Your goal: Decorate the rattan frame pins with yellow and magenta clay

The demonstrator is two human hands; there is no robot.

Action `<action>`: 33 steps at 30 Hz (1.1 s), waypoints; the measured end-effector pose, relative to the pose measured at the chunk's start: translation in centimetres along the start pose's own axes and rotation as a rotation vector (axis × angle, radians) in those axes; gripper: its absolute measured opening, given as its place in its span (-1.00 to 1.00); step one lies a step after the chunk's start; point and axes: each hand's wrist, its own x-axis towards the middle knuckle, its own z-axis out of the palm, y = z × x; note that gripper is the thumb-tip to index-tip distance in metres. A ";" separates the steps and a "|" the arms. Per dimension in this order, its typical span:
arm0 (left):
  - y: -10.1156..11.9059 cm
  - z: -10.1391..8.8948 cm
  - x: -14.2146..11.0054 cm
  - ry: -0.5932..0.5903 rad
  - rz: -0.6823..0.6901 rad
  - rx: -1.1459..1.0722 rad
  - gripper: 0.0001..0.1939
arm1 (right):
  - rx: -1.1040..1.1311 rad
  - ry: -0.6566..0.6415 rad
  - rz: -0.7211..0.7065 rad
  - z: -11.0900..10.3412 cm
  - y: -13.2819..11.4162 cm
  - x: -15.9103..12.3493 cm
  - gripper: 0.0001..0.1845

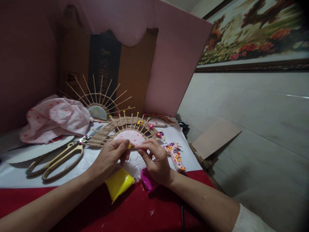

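My left hand and my right hand meet fingertip to fingertip just in front of a woven half-round fan frame with stick spokes tipped in small clay beads. Both hands are closed in a pinch; a small yellow bit of clay shows at my left fingertips. Below the hands lie a yellow clay packet and a pink clay packet. Small yellow and magenta clay flowers sit on the frame's right side.
Large gold-handled scissors lie at the left. A patterned glue gun lies right of my right hand. A second spoked frame stands behind, beside a pink spotted cloth. Cardboard and pink board rise at the back; a wall is at right.
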 end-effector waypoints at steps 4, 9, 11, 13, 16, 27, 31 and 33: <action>-0.3 0.0 0.1 0.015 -0.001 -0.128 -0.63 | 0.006 -0.004 -0.004 0.0 0.0 0.0 -0.89; -0.7 -0.4 0.1 0.025 0.038 -0.061 -0.67 | 0.001 0.006 -0.010 0.0 0.1 -0.1 -0.91; -0.7 -0.5 0.0 0.006 0.018 -0.002 -0.59 | -0.001 0.001 -0.004 0.1 0.1 -0.1 -0.91; -0.6 -0.4 -0.1 -0.013 -0.007 0.002 -0.54 | -0.003 -0.002 0.002 0.1 0.1 -0.1 -0.90; -0.6 -0.2 0.0 -0.010 -0.020 -0.053 -0.64 | 0.002 0.003 -0.010 0.0 0.0 0.0 -0.91; -0.3 -0.2 0.0 0.010 -0.001 0.021 -0.56 | 0.014 -0.003 0.012 0.1 0.1 -0.1 -0.90; -0.4 -0.1 0.0 0.008 -0.006 -0.083 -0.67 | 0.023 -0.004 0.003 0.1 0.1 -0.1 -0.90; -0.6 -0.1 0.1 0.021 0.016 -0.123 -0.67 | 0.023 -0.002 0.000 0.1 0.1 -0.1 -0.90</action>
